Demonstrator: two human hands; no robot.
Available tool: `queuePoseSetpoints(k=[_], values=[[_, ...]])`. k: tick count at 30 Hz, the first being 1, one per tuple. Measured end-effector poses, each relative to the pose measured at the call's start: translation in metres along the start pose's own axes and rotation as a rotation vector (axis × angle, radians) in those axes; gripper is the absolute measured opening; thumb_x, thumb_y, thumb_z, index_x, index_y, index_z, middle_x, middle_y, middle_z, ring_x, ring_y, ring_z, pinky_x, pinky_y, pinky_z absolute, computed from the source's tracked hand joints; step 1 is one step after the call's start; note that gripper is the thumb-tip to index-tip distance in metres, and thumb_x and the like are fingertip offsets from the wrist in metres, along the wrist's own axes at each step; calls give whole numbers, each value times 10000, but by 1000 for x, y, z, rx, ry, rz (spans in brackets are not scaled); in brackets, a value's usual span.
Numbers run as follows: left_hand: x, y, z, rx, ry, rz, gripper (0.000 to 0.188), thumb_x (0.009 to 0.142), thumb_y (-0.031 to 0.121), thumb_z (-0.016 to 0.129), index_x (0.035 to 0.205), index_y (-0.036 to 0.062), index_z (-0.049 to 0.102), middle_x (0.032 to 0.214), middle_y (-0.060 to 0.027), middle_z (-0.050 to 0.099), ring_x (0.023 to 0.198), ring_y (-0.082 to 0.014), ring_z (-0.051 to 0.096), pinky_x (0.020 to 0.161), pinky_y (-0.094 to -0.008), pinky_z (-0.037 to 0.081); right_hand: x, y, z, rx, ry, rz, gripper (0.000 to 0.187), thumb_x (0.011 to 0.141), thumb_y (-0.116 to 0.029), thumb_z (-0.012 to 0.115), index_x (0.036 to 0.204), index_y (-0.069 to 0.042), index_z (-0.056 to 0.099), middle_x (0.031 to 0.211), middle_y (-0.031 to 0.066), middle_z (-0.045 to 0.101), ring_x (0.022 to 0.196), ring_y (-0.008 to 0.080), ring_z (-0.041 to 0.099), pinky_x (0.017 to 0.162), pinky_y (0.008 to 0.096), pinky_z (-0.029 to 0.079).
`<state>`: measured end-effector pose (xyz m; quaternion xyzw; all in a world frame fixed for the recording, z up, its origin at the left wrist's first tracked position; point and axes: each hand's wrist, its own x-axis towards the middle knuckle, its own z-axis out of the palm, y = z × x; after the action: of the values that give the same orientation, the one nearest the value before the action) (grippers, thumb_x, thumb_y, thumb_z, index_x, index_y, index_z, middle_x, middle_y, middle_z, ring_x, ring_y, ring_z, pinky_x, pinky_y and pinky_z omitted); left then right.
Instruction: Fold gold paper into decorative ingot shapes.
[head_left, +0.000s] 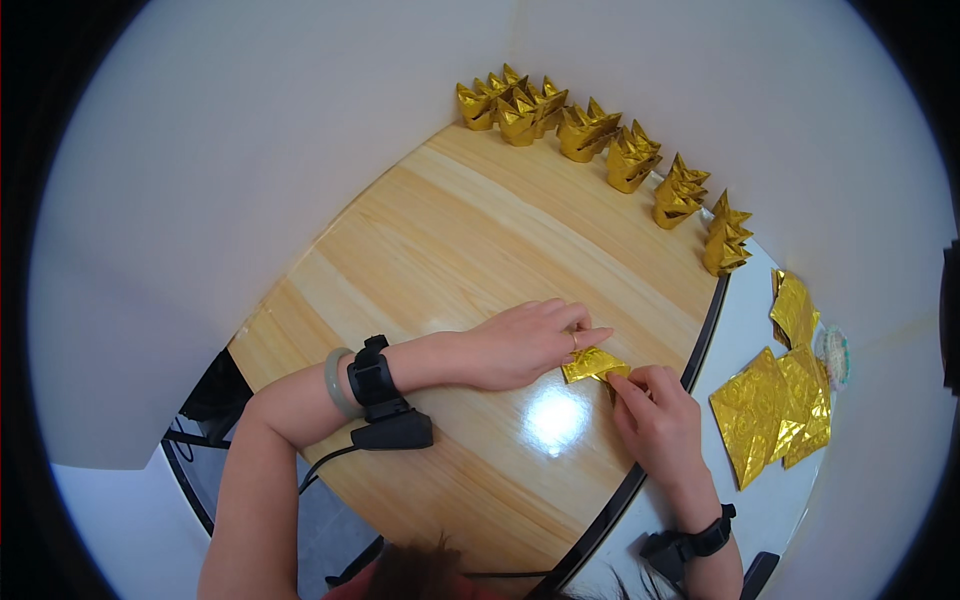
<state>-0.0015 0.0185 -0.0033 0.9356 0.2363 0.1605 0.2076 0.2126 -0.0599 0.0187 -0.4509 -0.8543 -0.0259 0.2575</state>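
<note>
Holding folded gold paper (596,362) on the table (440,260), near right | right hand (658,415) pinches right end | left hand (530,345) at far side, grip unclear, likely steadying | gold ornaments (632,160) line far-right edge, seemingly leaving workspace

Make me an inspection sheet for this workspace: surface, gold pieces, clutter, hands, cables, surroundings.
Surface: light wood-grain tabletop with a bright glare spot; smooth white surface along its right side.
Gold pieces: small folded gold foil piece between the hands; row of pointed gold foil shapes along the far right edge; flat gold foil sheets, overlapping, on the white surface.
Clutter: small round white-and-green object beside the sheets, kind unclear.
Hands: left hand touches the foil piece, grip partly hidden; right hand pinches its right end.
Cables: thin black cable from the black box at the left wrist.
Surroundings: plain pale walls.
</note>
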Motion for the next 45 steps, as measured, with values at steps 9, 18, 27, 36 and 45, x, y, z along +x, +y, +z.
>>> queuePoseSetpoints(k=[9, 18, 27, 36, 45], values=[[-1, 3, -2, 14, -4, -15, 444, 872, 135, 537, 1303, 243, 528, 1048, -82, 493, 982, -259, 505, 851, -361, 427, 2, 5, 9, 447, -112, 530, 279, 723, -121, 771, 920, -33, 594, 801, 85, 578, 742, 222, 606, 645, 307, 503], [-1, -1, 0, -17, 34, 42, 384, 839, 112, 592, 1178, 289, 624, 1022, -65, 500, 960, -253, 511, 798, -352, 433, 3, 18, 10, 523, -156, 592, 306, 711, -138, 783, 916, -26, 585, 848, 101, 570, 744, 227, 594, 662, 306, 499], [2, 5, -5, -20, 28, 2, 241, 855, 188, 600, 1068, 266, 681, 977, -64, 514, 954, -246, 529, 788, -359, 447, 3, 26, 16, 178, -77, 385, 324, 735, -205, 750, 940, -42, 558, 891, 112, 532, 875, 296, 506, 783, 380, 423], [-1, 1, 3, 49, 151, 104, 215, 839, 164, 610, 1027, 224, 696, 1048, -55, 545, 959, -247, 547, 790, -364, 462, 3, 19, 14, 251, -118, 437, 343, 741, -209, 764, 931, -37, 536, 861, 113, 542, 824, 269, 526, 742, 363, 446], [1, 22, -2, -298, 276, -22, 161, 806, 73, 656, 965, 84, 631, 926, -49, 588, 838, -244, 600, 707, -320, 493, 5, -3, 10, 771, 23, 510, 358, 760, -47, 741, 999, -37, 475, 834, 56, 604, 711, 134, 583, 647, 230, 467]])
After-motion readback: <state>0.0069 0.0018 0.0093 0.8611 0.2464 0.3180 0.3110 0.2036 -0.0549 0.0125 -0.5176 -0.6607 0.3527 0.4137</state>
